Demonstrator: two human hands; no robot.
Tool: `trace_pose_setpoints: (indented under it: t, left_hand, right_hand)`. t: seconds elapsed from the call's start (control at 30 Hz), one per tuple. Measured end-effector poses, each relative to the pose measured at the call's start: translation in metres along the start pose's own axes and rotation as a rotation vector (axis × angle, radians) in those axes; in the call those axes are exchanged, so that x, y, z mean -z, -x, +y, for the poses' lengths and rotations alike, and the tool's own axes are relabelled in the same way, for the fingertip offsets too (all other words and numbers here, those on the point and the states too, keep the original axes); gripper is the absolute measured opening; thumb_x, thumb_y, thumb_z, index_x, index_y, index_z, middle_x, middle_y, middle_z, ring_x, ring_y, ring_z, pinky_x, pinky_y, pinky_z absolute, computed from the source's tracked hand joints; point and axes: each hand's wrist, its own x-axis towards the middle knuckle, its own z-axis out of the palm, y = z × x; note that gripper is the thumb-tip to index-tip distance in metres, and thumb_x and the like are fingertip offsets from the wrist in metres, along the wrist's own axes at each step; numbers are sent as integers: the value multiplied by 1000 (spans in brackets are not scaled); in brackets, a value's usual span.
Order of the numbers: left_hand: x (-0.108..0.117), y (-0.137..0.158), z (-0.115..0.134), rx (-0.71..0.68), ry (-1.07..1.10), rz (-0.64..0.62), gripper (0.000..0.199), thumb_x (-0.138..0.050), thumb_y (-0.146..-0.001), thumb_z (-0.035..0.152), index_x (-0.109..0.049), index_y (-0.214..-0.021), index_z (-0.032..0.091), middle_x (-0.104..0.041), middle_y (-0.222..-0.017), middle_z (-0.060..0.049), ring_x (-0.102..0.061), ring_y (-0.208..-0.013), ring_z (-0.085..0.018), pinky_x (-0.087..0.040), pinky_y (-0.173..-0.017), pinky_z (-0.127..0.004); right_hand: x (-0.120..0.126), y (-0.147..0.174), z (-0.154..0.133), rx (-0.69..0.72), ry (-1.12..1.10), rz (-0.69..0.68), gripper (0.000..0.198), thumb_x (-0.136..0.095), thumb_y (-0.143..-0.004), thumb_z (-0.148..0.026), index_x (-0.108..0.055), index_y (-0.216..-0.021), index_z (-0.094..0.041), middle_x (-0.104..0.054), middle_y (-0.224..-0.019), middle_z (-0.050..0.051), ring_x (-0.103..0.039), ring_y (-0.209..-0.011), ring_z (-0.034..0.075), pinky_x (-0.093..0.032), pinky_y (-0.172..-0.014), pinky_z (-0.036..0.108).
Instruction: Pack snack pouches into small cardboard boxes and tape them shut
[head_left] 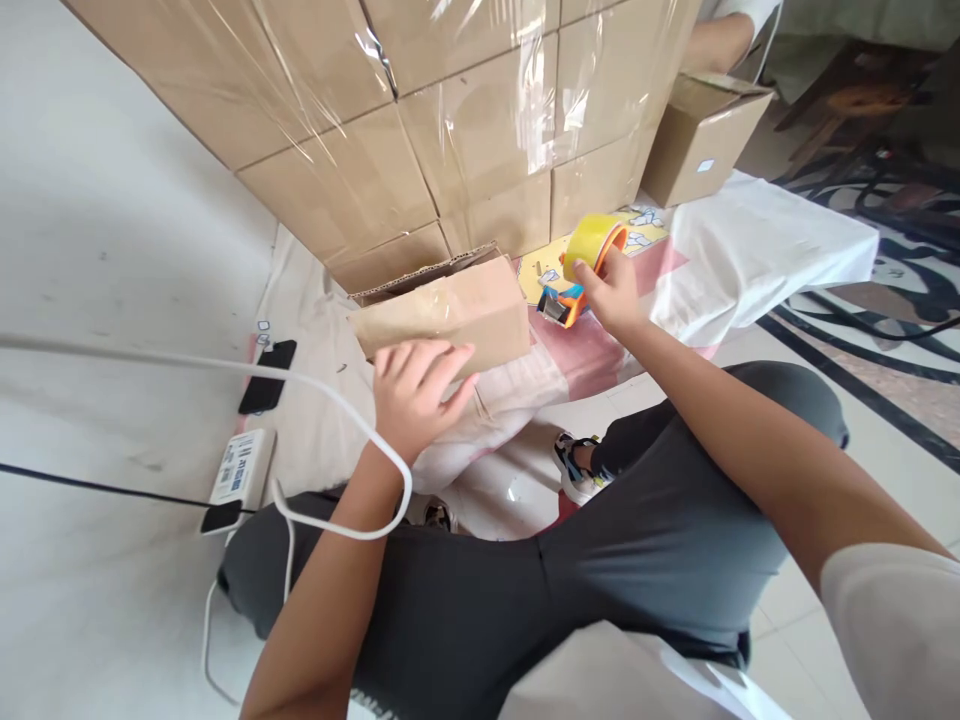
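Observation:
A small cardboard box (480, 310) lies on the cloth-covered table in front of me, with a strip of clear tape along its upper side. My left hand (420, 390) rests at the box's near left edge, its fingers spread and holding nothing. In my right hand (611, 290) is an orange and blue tape dispenser (576, 300) loaded with a yellow roll of tape (590, 240). The dispenser's metal cutting edge points down to the left, just right of the box and apart from it.
Stacked cartons (480, 130) under clear film stand behind. An open carton (705, 140) is at the right, near another person's arm (712, 45). A white cable (322, 380) loops over my left forearm. A power strip (244, 465) and a black phone-like object (268, 377) lie left.

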Motion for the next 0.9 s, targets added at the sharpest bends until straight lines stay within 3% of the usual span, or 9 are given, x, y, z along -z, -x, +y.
trace_pose_setpoints:
  t: [0.1, 0.23, 0.33, 0.47, 0.6, 0.7, 0.9]
  left_hand:
    - [-9, 2, 27, -88, 92, -7, 20, -70, -94, 32, -71, -110, 21, -72, -84, -4, -65, -75, -20, -40, -68, -36]
    - [-21, 4, 59, 0, 177, -11, 39, -72, -93, 47, -65, -117, 16, -72, -82, -3, -65, -72, -18, -44, -68, -32]
    - [-24, 3, 69, 39, 205, -11, 46, -73, -91, 54, -63, -116, 17, -72, -84, -4, -67, -73, -19, -46, -69, -31]
    - [-20, 3, 66, -17, 211, -56, 33, -73, -92, 46, -63, -109, 20, -72, -83, -4, -67, -72, -19, -46, -68, -31]
    - [-13, 3, 61, -28, 214, -64, 16, -68, -93, 32, -61, -104, 23, -73, -84, -4, -67, -71, -18, -48, -66, -31]
    - [-11, 3, 67, 50, 232, -35, 14, -65, -89, 21, -59, -102, 21, -71, -80, -2, -64, -67, -17, -48, -64, -30]
    - [-11, 9, 82, 296, 268, -13, 5, -63, -91, 20, -60, -94, 21, -64, -69, 3, -57, -57, -11, -45, -61, -26]
  right_hand:
    - [-4, 28, -33, 75, -6, 30, 42, -58, -94, -65, -63, -106, -25, -71, -99, 7, -68, -101, 28, -59, -92, 46]
    - [0, 62, -73, 125, 15, 14, 41, -59, -93, -67, -61, -94, -25, -62, -80, 4, -66, -93, 27, -58, -84, 42]
    - [0, 76, -90, 102, -23, -6, 41, -64, -92, -63, -55, -83, -24, -52, -71, 2, -63, -87, 24, -55, -76, 38]
    - [-7, 88, -95, 17, -91, -38, 47, -69, -90, -59, -45, -71, -23, -39, -66, 0, -56, -76, 20, -48, -67, 33]
    - [-16, 94, -95, -18, -147, -104, 48, -68, -90, -60, -45, -70, -23, -39, -65, 0, -53, -73, 18, -44, -63, 32]
    - [-22, 98, -95, -10, -180, -146, 46, -69, -89, -62, -47, -73, -24, -42, -66, 0, -52, -72, 18, -45, -63, 32]
    - [-29, 104, -93, -33, -295, -113, 46, -65, -89, -70, -53, -85, -26, -51, -72, 1, -57, -78, 20, -52, -64, 33]
